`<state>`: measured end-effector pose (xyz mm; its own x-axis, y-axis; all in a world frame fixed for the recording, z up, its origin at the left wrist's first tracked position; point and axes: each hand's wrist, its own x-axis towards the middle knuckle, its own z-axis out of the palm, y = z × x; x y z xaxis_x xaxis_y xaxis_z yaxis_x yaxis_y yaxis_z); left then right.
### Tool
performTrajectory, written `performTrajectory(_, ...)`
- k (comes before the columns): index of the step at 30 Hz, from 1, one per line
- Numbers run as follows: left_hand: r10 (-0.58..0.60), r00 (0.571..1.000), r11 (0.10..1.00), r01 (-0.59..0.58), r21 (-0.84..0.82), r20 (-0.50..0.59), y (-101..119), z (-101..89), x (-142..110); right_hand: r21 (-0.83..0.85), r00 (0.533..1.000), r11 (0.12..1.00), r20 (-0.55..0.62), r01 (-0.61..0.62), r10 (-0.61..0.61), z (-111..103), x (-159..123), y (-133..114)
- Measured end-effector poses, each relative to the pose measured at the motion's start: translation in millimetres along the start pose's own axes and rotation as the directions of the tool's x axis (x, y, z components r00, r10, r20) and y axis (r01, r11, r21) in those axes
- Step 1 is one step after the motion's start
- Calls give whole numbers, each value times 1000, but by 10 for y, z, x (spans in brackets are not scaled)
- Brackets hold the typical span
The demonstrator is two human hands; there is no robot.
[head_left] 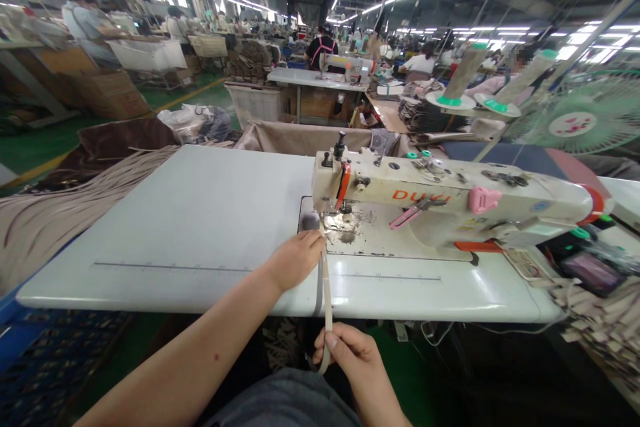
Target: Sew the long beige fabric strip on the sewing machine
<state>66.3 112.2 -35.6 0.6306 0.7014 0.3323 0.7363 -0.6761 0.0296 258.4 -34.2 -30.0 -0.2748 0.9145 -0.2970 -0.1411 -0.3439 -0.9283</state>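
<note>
A cream sewing machine [450, 204] stands on a white table [190, 227]. A narrow beige strap [326, 294] runs from under its needle area toward me, over the table's front edge. My left hand [295, 259] rests on the table beside the needle plate, fingers closed and pinching the strap's upper part. My right hand [347, 350] is below the table edge, fingers pinched on the strap's lower end.
A pile of beige strips [75, 207] hangs off the table's left side. More stacked strips [605, 327] lie at the right. A green fan [585, 120] and thread cones [465, 74] stand behind the machine. Other workers sit at tables farther back.
</note>
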Motion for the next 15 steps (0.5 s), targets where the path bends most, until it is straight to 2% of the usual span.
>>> performTrajectory(10, 48, 999, 997, -48, 65, 1, 10, -22, 9, -18, 1000, 1000, -15, 14, -15, 6, -11, -27)
performTrajectory(15, 33, 999, 999, -34, 42, 11, 8, -9, 6, -56, 999, 998, 6, 39, -39, -51, 34, 54)
